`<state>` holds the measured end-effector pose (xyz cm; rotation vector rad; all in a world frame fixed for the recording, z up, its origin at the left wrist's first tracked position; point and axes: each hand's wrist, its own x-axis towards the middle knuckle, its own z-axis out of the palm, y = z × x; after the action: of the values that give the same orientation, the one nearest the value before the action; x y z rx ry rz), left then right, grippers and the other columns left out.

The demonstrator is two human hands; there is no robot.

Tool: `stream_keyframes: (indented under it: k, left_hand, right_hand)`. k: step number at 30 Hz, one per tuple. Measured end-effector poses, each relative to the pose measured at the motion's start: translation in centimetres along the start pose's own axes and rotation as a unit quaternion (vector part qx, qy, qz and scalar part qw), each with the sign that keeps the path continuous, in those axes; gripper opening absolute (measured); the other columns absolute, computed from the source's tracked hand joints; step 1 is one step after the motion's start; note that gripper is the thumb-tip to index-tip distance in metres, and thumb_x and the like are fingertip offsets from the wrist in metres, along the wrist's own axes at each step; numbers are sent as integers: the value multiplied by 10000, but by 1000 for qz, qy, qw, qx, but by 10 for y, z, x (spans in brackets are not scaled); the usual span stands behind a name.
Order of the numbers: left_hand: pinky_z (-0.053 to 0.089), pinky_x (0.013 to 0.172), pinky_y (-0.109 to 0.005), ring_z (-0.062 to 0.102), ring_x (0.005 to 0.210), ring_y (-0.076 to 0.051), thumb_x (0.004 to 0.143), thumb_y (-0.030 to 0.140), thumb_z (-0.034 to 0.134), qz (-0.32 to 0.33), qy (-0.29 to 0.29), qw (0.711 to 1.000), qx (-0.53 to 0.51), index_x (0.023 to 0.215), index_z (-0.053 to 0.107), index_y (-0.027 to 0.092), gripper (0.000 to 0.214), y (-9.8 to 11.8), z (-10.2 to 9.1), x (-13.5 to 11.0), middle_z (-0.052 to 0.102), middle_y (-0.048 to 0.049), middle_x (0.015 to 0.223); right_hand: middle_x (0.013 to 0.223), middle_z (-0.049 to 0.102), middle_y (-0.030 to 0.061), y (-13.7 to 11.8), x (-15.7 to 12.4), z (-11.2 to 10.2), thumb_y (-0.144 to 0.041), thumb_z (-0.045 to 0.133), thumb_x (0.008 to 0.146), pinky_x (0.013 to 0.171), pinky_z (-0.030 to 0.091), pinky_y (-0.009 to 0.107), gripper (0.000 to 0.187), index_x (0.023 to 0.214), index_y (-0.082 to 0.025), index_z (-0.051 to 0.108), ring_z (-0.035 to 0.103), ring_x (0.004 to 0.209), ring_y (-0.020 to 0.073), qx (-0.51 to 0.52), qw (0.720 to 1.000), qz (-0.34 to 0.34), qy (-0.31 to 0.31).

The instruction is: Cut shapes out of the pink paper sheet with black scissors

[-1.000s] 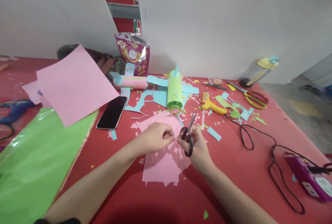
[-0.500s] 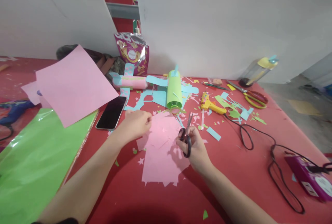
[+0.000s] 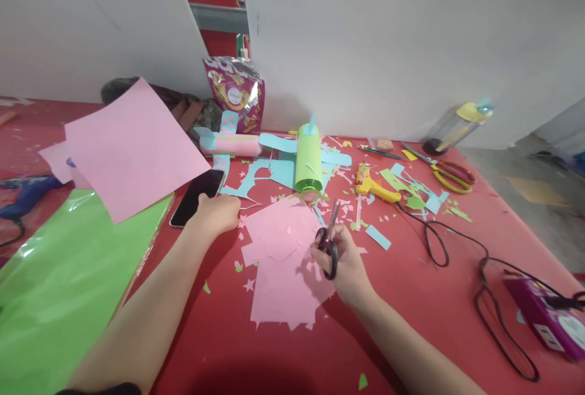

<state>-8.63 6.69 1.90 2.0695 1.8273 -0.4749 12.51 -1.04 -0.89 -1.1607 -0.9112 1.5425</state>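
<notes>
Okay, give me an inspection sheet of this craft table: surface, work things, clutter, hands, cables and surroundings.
Surface: red tabletop, littered with paper scraps.
Work things: black-handled scissors, cut pink paper, green winged model, pink winged model.
Clutter: phone, snack bag, yellow glue gun.
Hands: right hand holds the black-handled scissors, blades pointing away from the person; left hand is at the phone, contact unclear.
Cables: black cord lies in loops between the yellow glue gun and a purple box.
Surroundings: white panel behind the tabletop.
</notes>
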Motion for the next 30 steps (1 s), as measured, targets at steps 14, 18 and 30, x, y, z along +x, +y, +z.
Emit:
stream_keyframes:
  k: [14,18,30]
  left_hand:
    - [364,649,-326,528,827,-259,643,309,557,147,41,988,-23,781,513,155,212,40,16,-7,577,-100,869]
    - [370,656,-291,502,853,-234,565,307,662,208,43,977,-30,850,499,171,356,49,26,-4,530,-63,928]
    - [362,631,-279,491,834,-235,566,292,677,215,49,975,-35,798,468,155,341,44,32,3,518,-72,897]
  right_hand:
    - [652,468,-64,6,-1,-1,-145,613,596,453,345,203,304,667,-230,330,427,503,76,-27,999,-28,10]
    - [640,458,-66,8,-2,-1,-125,596,596,486,352,215,289,663,-229,335,435,519,80,-37,999,-37,8]
    - [653,446,-62,14,-1,-3,-103,583,611,476,345,212,286,677,-230,335,421,511,75,-42,997,-60,-6]
